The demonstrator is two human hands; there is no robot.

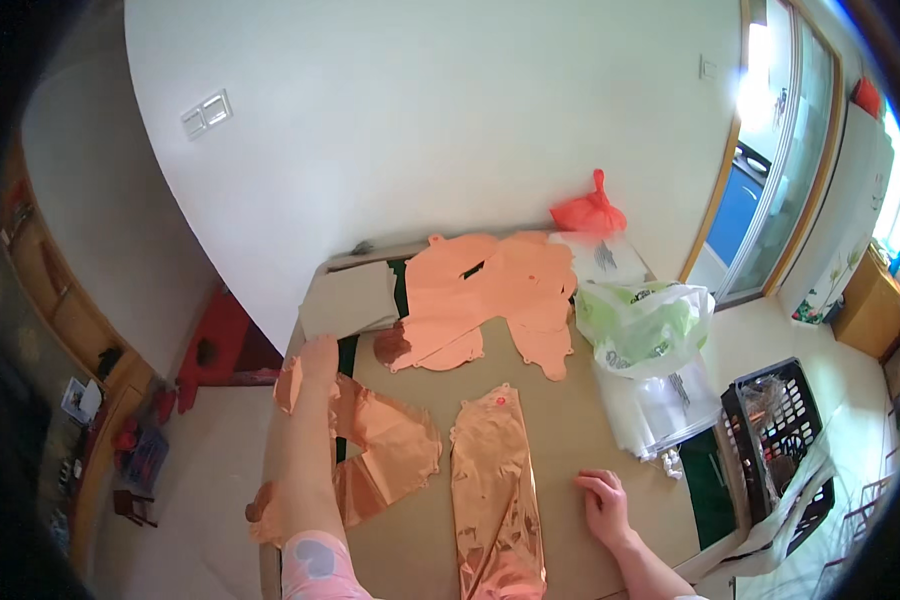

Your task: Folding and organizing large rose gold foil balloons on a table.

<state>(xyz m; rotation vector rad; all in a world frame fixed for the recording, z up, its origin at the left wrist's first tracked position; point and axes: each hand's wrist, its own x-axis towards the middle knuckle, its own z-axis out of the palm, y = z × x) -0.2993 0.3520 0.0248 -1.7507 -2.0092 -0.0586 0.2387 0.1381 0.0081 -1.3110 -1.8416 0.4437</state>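
Copper-coloured flat foil balloons lie on the brown table covering. A long shiny foil balloon (495, 480) runs up the middle, and an angular foil balloon (395, 440) lies to its left, partly under my left forearm. Farther back is a pile of matte, pinkish-copper foil balloons (460, 295). My left hand (317, 356) reaches to the near edge of a greyish-beige flat stack (348, 300) at the table's far left; its fingers are too indistinct to read. My right hand (605, 508) rests on the covering right of the long balloon, fingers loosely curled and apart, holding nothing.
A green-white plastic bag (645, 325) and clear plastic packaging (660, 410) lie along the table's right side. Behind them sits a tied red bag (592, 210) against the white wall (440, 110). A black crate (780, 440) stands off the right edge.
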